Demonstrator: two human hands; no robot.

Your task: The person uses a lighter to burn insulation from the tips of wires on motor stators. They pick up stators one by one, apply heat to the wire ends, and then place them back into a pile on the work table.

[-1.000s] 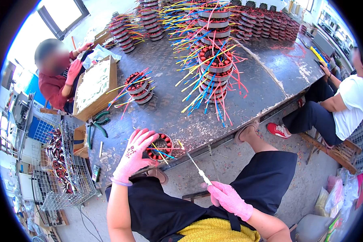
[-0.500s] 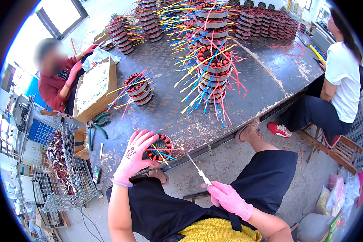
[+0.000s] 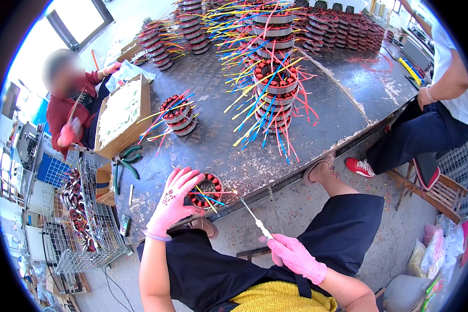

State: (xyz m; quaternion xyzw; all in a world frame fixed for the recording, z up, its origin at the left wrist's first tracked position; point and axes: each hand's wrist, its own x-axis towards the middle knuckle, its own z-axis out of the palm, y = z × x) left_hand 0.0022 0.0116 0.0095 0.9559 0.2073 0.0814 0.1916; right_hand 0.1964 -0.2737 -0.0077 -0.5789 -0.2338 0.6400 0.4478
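Observation:
At the table's near edge lies a motor stator (image 3: 213, 184), a ring with red windings and yellow, blue and red wire leads. My left hand (image 3: 176, 200), in a pink glove, grips its left side, fingers over the far rim and thumb at the near side. My right hand (image 3: 298, 258), also pink-gloved, is closed round the white handle of a slim tool (image 3: 263, 228) with a thin metal shaft. The shaft points up and left, its tip by the end of a red lead right of the stator. Whether the tip touches the lead I cannot tell.
Beyond stand a short stator stack (image 3: 178, 115) and a tall one (image 3: 275, 93) with leads sticking out. Green-handled pliers (image 3: 127, 164) lie by a cardboard box (image 3: 143, 106). A wire basket (image 3: 83, 218) stands left. Co-workers are at far left and right.
My hands, the stator and the tool look unmoved. The right-hand co-worker has risen from the stool and leans toward the table. The left-hand co-worker has lowered one gloved hand.

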